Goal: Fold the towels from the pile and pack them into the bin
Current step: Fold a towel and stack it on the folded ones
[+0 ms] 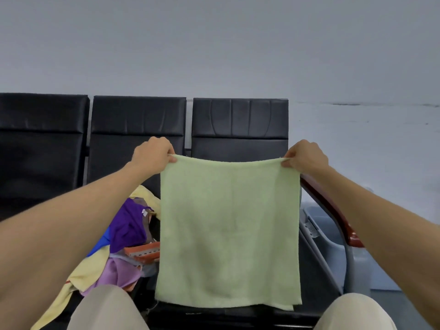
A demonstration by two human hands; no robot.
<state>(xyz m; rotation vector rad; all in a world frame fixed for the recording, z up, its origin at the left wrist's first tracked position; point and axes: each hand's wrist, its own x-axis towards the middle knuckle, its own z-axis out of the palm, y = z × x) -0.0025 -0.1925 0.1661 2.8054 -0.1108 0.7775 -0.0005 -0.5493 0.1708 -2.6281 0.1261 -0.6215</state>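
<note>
**Green towel held up spread between both hands**

Head view: the left hand [153, 153] and the right hand [304, 154] are raised well apart. Each pinches one top corner of a pale green towel [228, 229] between thumb and curled fingers. The towel hangs flat and open as a near-square sheet. Its top edge sags slightly between the two grips, and its bottom edge hangs low in front of a black padded seat [240, 120], between the person's knees in beige trousers [107, 308].

To the left, on the neighbouring seat, lies the pile of towels [119, 265], loose and crumpled. A purple towel [128, 225] is on top, with yellow, blue, lilac and orange cloth around and under it. The green towel's left edge covers the pile's right side.

To the right, past a red-brown armrest [333, 210] on a grey metal frame, stands a pale grey bin [333, 241], partly hidden by that frame and the right forearm. A plain grey wall [214, 44] fills the upper picture.
</note>
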